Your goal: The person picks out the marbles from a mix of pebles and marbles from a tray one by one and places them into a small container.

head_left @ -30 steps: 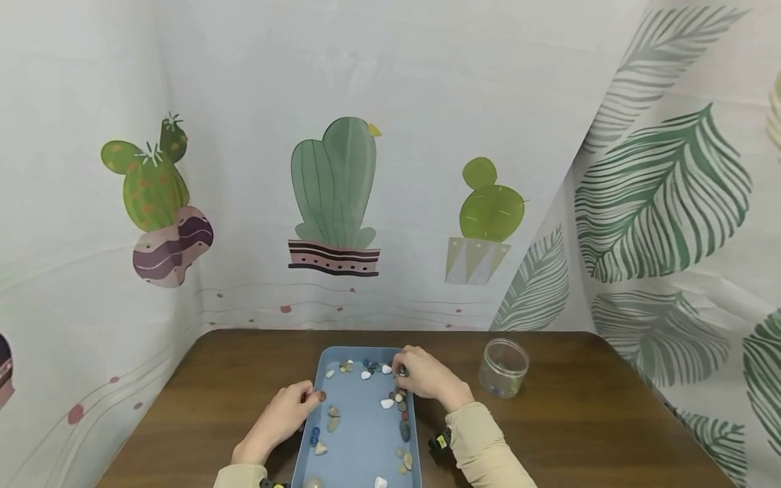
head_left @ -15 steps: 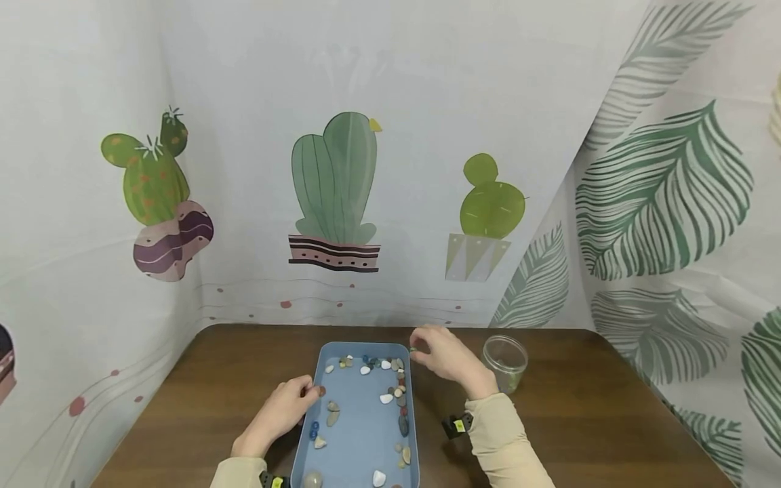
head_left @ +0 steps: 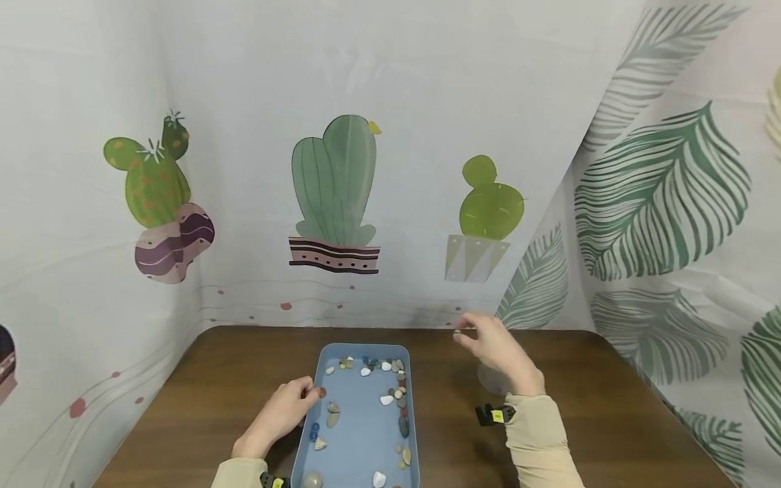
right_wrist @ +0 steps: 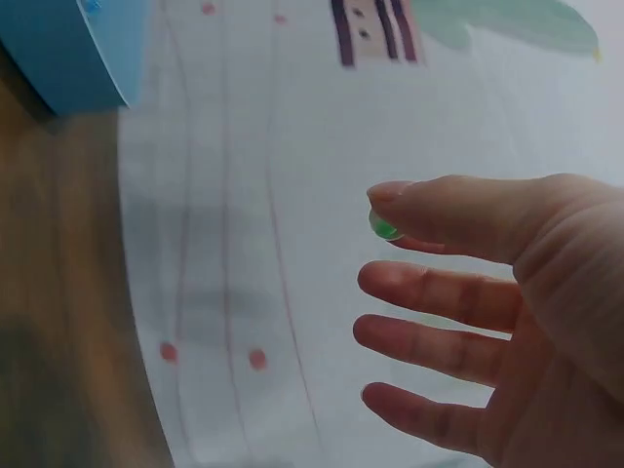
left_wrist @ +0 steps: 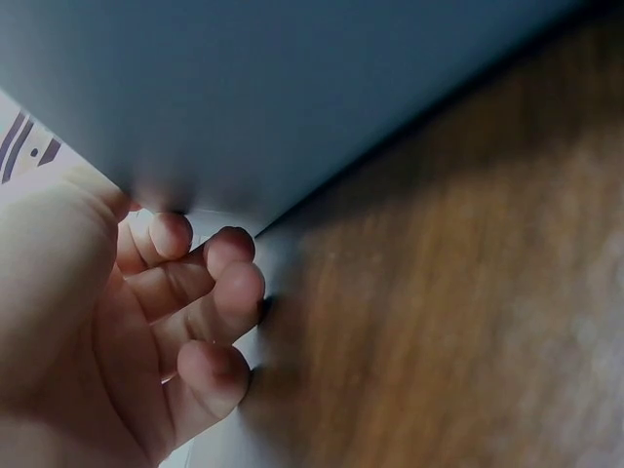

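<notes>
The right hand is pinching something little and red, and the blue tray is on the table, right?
Not red: the right wrist view shows the little thing in the right hand is green. The blue tray is on the table.

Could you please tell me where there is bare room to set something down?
The blue tray is bare along its middle, between the stones on its right side and those on its left. The table is bare left of the left hand, and between the tray and the right wrist camera. The tray's far end and right side are crowded.
</notes>
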